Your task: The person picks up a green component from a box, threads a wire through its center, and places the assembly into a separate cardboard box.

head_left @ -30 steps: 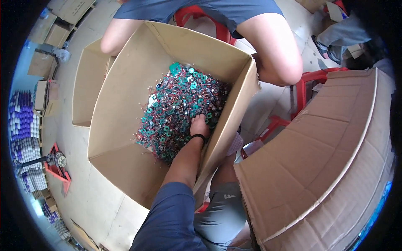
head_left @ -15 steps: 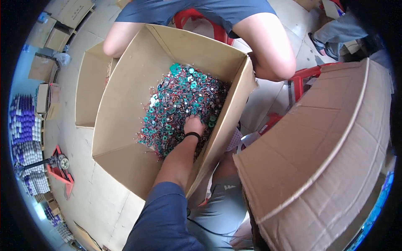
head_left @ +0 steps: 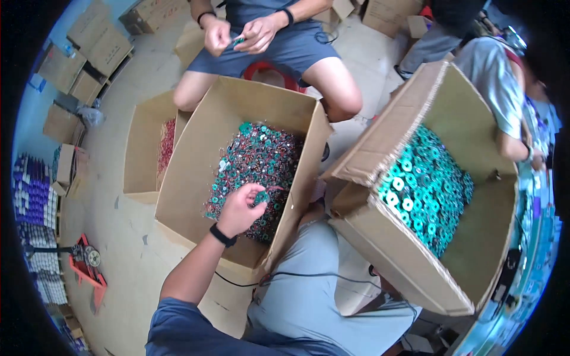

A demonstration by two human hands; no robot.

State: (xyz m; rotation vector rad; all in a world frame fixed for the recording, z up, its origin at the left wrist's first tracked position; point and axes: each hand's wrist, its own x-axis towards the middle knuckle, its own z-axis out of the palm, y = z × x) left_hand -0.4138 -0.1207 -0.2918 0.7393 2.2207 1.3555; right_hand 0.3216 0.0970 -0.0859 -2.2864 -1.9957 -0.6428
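Your dark blue sleeve (head_left: 178,323) is coming in from the lower edge, beside your light grey shorts (head_left: 306,255), and a dark cable (head_left: 332,275) is running across them. Your left hand (head_left: 240,212) is reaching over the middle cardboard box (head_left: 193,157), a black wristband (head_left: 222,236) circling its wrist. Its fingers (head_left: 255,188) are bending in toward the thumb, leaving only a narrow gap, and they are pinching a small green disc (head_left: 261,197). That disc is sitting at the fingertips, between them and the thumb, on the hand's right side and over the near part of the mixed pile (head_left: 255,160) of green rings and reddish wires in the box. A pinkish strand (head_left: 276,188) is showing just right of the disc; whether it is joining it, you cannot tell. Your right hand is staying out of view, so you cannot tell what its fingers are doing. To the right, a tilted cardboard box (head_left: 409,261) is holding many green rings (head_left: 427,184). Left of the middle box, a smaller box (head_left: 142,142) is holding reddish parts (head_left: 167,145). Beyond, a co-worker (head_left: 261,10) is sitting on a red stool (head_left: 252,69), holding a small green piece (head_left: 238,41) between both hands.
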